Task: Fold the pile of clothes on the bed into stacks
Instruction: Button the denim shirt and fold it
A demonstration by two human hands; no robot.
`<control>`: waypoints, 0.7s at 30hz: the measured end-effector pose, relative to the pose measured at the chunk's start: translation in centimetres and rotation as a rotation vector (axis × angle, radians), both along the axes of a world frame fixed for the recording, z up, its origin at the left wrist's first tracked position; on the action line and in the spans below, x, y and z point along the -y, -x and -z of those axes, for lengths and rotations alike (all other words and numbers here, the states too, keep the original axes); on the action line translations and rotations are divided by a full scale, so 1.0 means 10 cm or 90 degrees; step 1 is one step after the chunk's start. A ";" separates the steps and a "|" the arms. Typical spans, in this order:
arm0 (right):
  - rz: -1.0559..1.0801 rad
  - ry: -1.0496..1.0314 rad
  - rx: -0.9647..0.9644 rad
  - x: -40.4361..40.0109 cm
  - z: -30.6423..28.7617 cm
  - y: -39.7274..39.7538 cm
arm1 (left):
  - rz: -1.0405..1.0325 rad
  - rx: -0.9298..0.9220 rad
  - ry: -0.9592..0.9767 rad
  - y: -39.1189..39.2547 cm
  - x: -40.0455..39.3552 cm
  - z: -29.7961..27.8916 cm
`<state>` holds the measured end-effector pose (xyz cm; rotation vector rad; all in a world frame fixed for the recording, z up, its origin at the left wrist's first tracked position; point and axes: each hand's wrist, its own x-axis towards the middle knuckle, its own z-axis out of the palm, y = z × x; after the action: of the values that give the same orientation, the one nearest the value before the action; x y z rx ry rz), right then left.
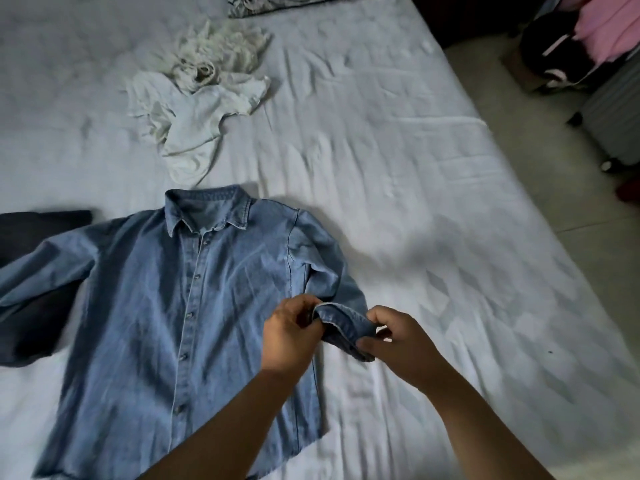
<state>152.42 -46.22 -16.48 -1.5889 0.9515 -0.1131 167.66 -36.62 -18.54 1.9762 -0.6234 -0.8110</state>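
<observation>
Left of the hands a dark garment [41,233] lies under one sleeve of the denim shirt [194,306] (buttoned, front up, spread flat on the bed [433,202]), whose other cuff [341,322] the left hand [291,336] and right hand [398,341] both pinch, white clothes [194,102] crumpled well beyond them.

Dim room, pale tiled floor [554,202], grey suitcase [616,126]

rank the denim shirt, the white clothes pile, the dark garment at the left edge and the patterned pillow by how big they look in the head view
1. denim shirt
2. white clothes pile
3. dark garment, partly under a sleeve and cut off
4. patterned pillow, mostly out of frame, so unsure
</observation>
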 end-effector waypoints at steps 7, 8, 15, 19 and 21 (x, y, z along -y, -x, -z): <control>0.161 0.248 -0.060 -0.16 0.02 -0.19 | 0.110 -0.319 0.099 0.08 -0.16 -0.31; 0.188 0.279 -0.069 -0.19 0.01 -0.21 | 0.092 -0.316 0.090 0.09 -0.16 -0.33; 0.361 0.443 -0.108 -0.38 -0.08 -0.18 | 0.093 0.235 -0.141 0.14 0.05 -0.54; 0.444 0.210 -0.085 -0.47 -0.13 -0.13 | 0.075 0.131 -0.151 0.21 0.11 -0.52; 0.446 0.011 -0.058 -0.45 -0.13 -0.08 | 0.010 -0.050 -0.085 0.23 0.08 -0.51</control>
<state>153.25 -41.69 -15.21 -1.2203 1.5476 -0.5374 165.36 -37.41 -13.48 2.0510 -0.5526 -0.9570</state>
